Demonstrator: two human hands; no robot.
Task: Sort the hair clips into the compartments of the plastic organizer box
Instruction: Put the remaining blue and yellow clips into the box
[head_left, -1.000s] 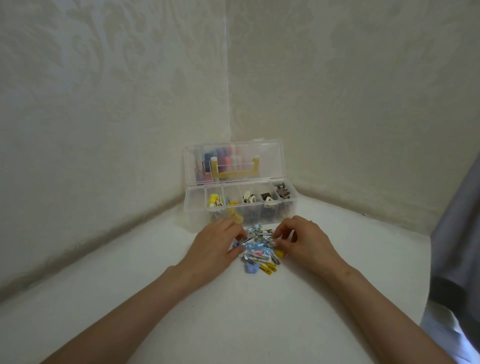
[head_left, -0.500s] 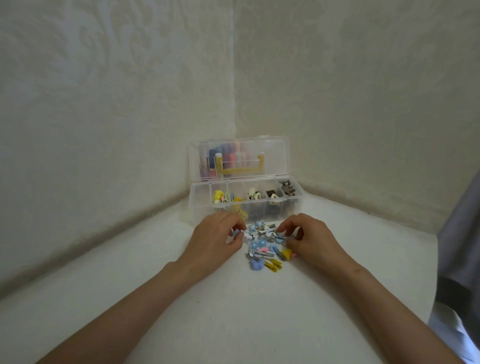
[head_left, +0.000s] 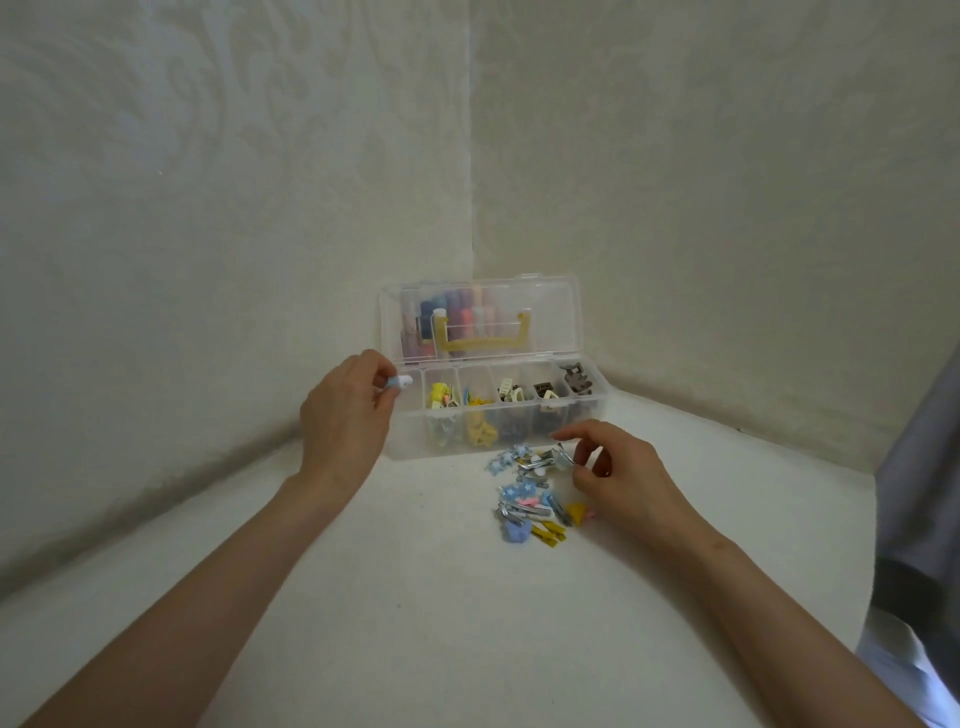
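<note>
The organizer box (head_left: 406, 446) stands open at the far corner of the desk (head_left: 415, 597), against the walls. Its lid (head_left: 550, 312) is upright, with a yellow handle (head_left: 483, 340) visible through it. The front row is divided into compartments; several hold clips, including yellow clips (head_left: 440, 396) second from the left and a brown clip (head_left: 576, 378) at the right end.

The left hand (head_left: 345, 415) is raised at the left end of the box. Its thumb and forefinger pinch a pale blue clip (head_left: 400, 383) just over the leftmost compartment.

The pile of hair clips (head_left: 527, 501) lies on the desk just in front of the box. The right hand (head_left: 626, 480) rests at the pile's right side, fingers curled, its thumb and forefinger pinching a silver clip (head_left: 562, 453) at the far edge of the pile.
</note>
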